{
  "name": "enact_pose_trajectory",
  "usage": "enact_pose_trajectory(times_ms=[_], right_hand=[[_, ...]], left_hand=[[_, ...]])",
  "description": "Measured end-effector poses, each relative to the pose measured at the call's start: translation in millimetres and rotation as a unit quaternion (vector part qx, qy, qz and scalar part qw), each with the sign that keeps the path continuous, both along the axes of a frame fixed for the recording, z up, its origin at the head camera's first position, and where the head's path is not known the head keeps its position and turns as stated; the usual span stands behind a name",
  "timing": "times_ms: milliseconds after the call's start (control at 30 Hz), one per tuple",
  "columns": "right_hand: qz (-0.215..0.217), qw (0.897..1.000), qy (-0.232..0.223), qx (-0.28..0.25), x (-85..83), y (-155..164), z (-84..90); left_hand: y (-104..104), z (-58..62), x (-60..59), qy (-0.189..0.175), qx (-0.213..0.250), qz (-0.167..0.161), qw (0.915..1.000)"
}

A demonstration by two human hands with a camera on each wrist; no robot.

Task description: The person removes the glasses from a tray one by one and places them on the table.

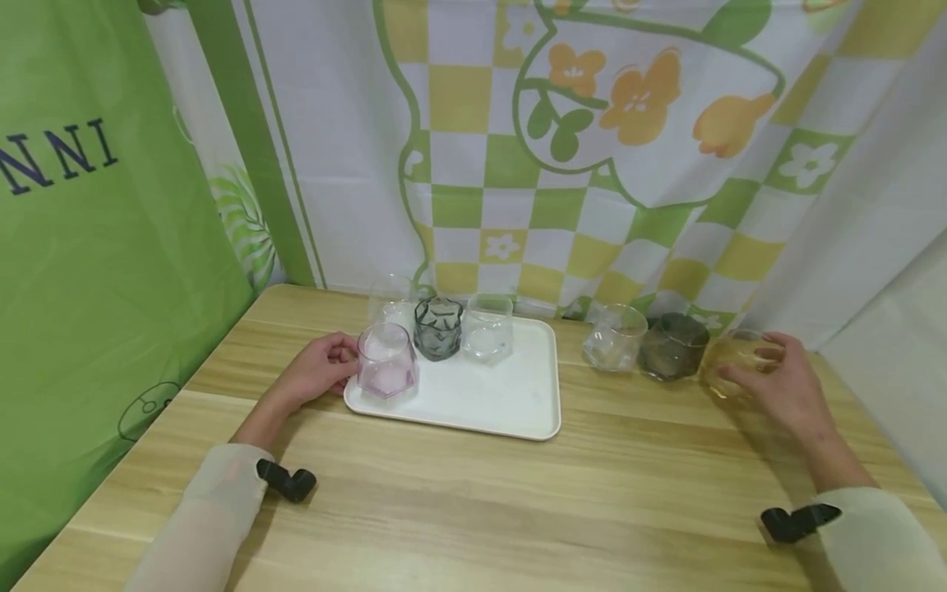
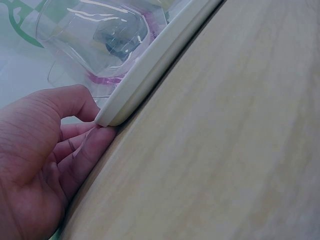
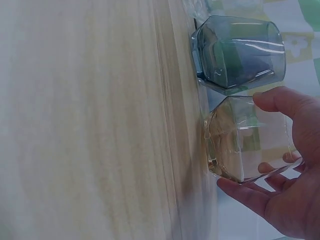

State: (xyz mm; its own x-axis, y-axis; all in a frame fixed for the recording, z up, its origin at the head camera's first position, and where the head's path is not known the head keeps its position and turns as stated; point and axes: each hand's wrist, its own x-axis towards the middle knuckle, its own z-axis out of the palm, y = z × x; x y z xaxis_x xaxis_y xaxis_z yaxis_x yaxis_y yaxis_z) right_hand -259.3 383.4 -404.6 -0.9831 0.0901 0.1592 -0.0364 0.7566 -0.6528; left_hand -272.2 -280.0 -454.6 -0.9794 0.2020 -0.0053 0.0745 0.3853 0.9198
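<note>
One wood-look table [image 1: 473,510] is topped by a plain white tray [image 1: 484,403], corner pinched by the left hand [image 1: 318,370]; over right, a see-through, faceted amber glass [image 3: 245,140] is gripped by the right hand [image 1: 795,390]. Dark lettering [image 1: 70,150], "NNI", can be spotted.

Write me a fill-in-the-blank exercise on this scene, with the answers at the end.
1. The right grip holds the ____ glass.
2. The dark glass beside it stands between it and a ____ glass.
3. The left grip pinches the edge of the white ____.
4. On the tray, the glass nearest the left grip is tinted ____.

Answers: amber; clear; tray; pink.
</note>
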Motion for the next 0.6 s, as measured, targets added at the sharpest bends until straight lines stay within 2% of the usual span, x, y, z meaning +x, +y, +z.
enact_pose_trajectory(times_ms=[333,600], right_hand=[[0.004,1.0,-0.008,-0.007,-4.3,-5.2,0.0],[0.009,0.999,-0.025,-0.02,-6.2,-7.5,0.0]], left_hand=[[-0.3,0.4,-0.5,0.002,-0.008,0.002,1.0],[-0.1,-0.2,-0.3,0.0,0.004,-0.002,1.0]])
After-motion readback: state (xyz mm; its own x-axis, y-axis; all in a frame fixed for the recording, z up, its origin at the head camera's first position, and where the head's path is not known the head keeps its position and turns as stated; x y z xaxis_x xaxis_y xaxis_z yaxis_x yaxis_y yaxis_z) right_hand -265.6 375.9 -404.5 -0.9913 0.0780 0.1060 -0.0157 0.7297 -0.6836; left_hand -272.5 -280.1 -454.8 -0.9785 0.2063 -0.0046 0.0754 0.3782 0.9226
